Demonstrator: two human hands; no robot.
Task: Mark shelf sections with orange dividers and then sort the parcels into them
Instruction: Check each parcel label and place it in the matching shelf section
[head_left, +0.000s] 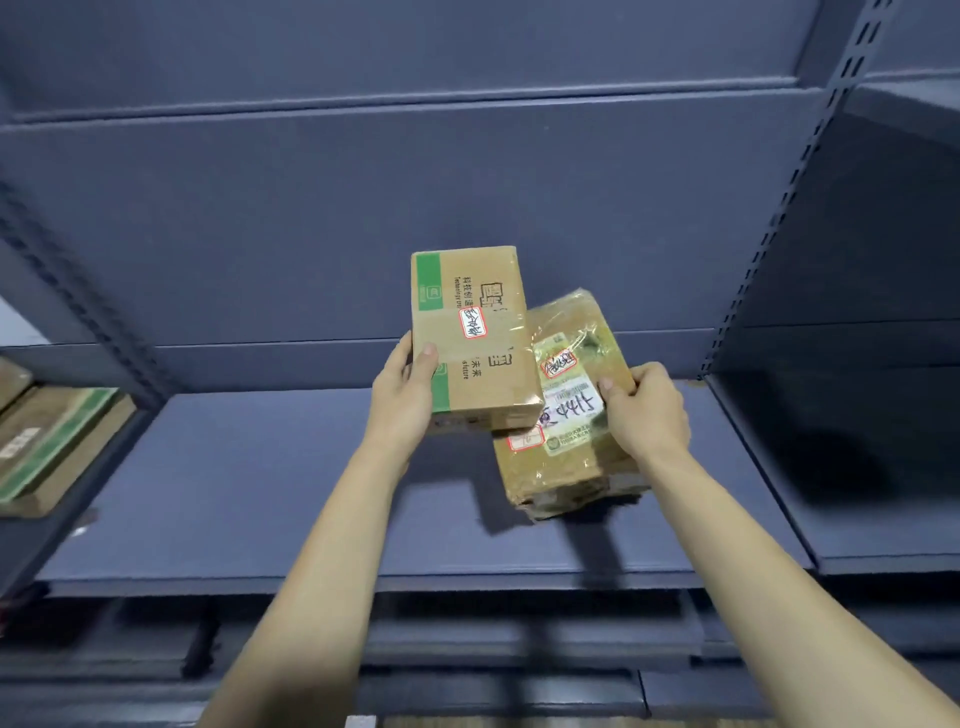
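Note:
My left hand (410, 389) grips the left edge of a cardboard parcel (483, 322) with a green stripe and a red-bordered sticker. My right hand (644, 410) holds the right edge of a second parcel (566, 452), wrapped in glossy tape and carrying a white label with handwriting. The first parcel overlaps the top left of the second. Both are held above the dark blue shelf board (260, 493), near its middle. No orange divider is in view.
A slotted upright (769, 244) bounds the bay on the right, with another shelf bay (857, 467) beyond it. In the bay on the left lie flat cardboard parcels (47, 447). A lower shelf (467, 639) runs beneath.

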